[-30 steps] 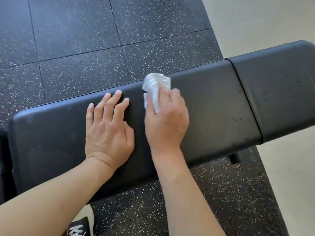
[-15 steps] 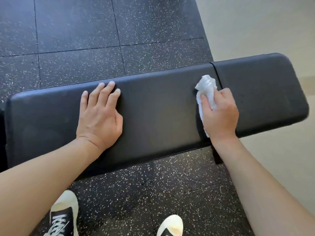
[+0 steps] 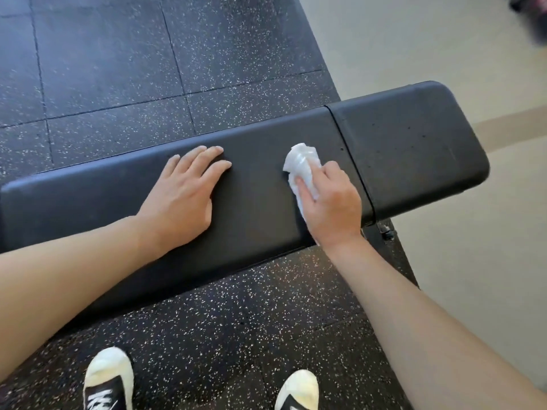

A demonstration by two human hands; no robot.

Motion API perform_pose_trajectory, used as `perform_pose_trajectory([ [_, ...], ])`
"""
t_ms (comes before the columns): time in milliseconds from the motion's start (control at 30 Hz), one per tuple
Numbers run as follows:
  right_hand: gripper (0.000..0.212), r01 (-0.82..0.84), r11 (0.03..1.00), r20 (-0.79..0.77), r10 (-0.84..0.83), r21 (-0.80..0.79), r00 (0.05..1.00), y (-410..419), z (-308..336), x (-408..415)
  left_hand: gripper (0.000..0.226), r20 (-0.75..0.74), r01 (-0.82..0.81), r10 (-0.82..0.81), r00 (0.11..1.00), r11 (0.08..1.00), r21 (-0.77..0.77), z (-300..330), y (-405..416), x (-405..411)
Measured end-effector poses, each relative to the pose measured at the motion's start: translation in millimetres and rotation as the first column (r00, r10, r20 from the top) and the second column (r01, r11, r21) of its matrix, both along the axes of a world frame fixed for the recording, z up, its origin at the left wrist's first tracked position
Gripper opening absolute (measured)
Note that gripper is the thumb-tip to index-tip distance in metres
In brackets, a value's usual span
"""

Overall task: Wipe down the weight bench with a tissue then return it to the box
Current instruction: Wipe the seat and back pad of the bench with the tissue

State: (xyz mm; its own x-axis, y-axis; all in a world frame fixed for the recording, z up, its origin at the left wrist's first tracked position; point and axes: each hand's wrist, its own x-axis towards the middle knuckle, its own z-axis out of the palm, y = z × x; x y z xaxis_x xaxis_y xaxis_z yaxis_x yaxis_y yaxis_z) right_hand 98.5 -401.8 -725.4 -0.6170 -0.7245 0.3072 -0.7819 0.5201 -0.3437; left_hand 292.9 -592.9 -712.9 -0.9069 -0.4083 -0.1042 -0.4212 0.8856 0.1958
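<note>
A long black padded weight bench (image 3: 257, 184) runs across the view, with a seam splitting off a shorter pad (image 3: 414, 149) at the right. My right hand (image 3: 331, 202) presses a crumpled white tissue (image 3: 302, 164) onto the long pad, just left of the seam. My left hand (image 3: 183, 190) lies flat on the bench to the left of it, fingers spread, holding nothing. No tissue box is in view.
Black speckled rubber floor tiles (image 3: 118, 69) lie beyond and in front of the bench. A pale smooth floor (image 3: 444, 39) starts at the right. My two white-toed shoes (image 3: 108, 377) stand at the bottom. A black frame leg (image 3: 384, 232) shows under the seam.
My right hand swept the tissue rightward to the seam, then came back slightly left of it. My left hand stayed flat on the bench. The view shifted.
</note>
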Motion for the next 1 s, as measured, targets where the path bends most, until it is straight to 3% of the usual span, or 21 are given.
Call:
perform_pose_trajectory([
  [133, 0.031, 0.183, 0.983, 0.02, -0.184, 0.01, 0.983, 23, 1, -37, 0.059, -0.12, -0.08, 0.092, 0.989, 0.992, 0.097, 2, 16, -57],
  [233, 0.026, 0.147, 0.989, 0.028, -0.146, -0.017, 0.989, 27, -5, -18, 0.053, -0.157, -0.302, 0.331, 0.93, 0.935, 0.185, -4, 30, -103],
  [300, 0.027, 0.038, 0.998, 0.029, -0.037, -0.04, 0.999, 43, -13, 3, 0.051, -0.169, -0.41, 0.43, 0.887, 0.901, 0.139, -16, 39, -116],
  [467, 0.033, -0.191, 0.982, -0.037, 0.19, -0.018, 0.981, 82, -22, 8, 0.054, -0.209, -0.445, 0.444, 0.871, 0.894, 0.045, -30, 43, -119],
  [700, 0.032, 0.154, 0.988, 0.011, -0.154, 0.006, 0.988, 63, -16, -32, 0.056, -0.215, -0.462, 0.455, 0.864, 0.887, 0.023, -28, 45, -122],
  [1000, 0.028, 0.218, 0.971, 0.01, -0.22, 0.097, 0.975, -87, -5, -78, 0.06, -0.174, -0.462, 0.455, 0.873, 0.887, -0.002, -24, 45, -125],
])
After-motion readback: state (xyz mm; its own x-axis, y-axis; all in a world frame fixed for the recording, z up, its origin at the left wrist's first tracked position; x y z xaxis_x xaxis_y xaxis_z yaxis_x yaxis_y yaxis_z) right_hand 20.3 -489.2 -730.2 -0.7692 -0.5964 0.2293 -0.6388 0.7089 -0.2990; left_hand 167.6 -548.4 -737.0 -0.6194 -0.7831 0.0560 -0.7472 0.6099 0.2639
